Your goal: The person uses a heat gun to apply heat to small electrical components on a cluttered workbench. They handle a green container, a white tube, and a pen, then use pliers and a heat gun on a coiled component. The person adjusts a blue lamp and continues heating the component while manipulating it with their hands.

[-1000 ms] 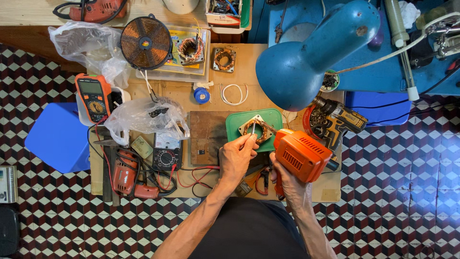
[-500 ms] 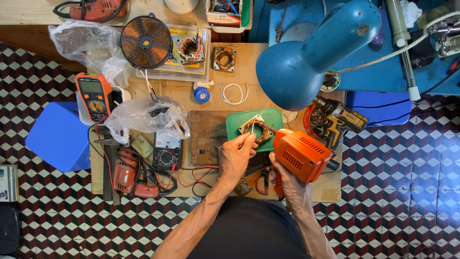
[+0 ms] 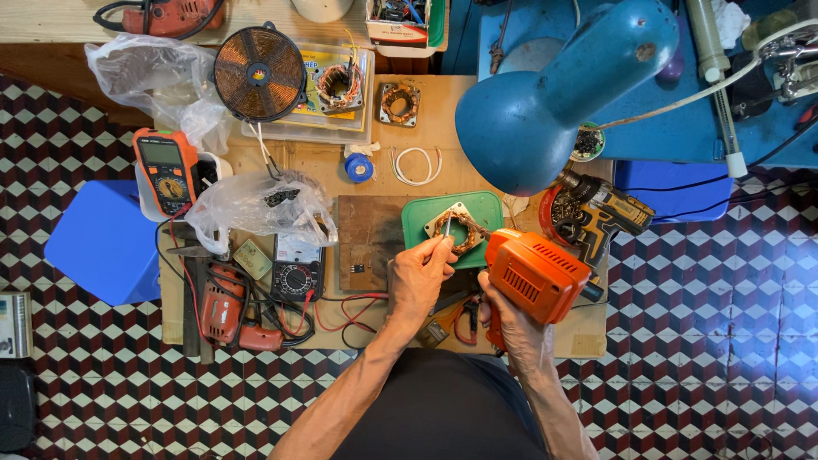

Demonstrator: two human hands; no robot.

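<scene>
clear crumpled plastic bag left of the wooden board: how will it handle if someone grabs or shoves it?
The clear crumpled plastic bag is probably floppy: its film lies in soft folds and would deform instead of sliding as one piece. It looks light for its bulk, though small dark parts show inside, so the weight may hang to one side. It seems to rest over the black analog meter, so a shove might drag across that.

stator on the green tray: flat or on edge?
Flat. The stator lies on the green tray, its bore facing up at the camera.
</scene>
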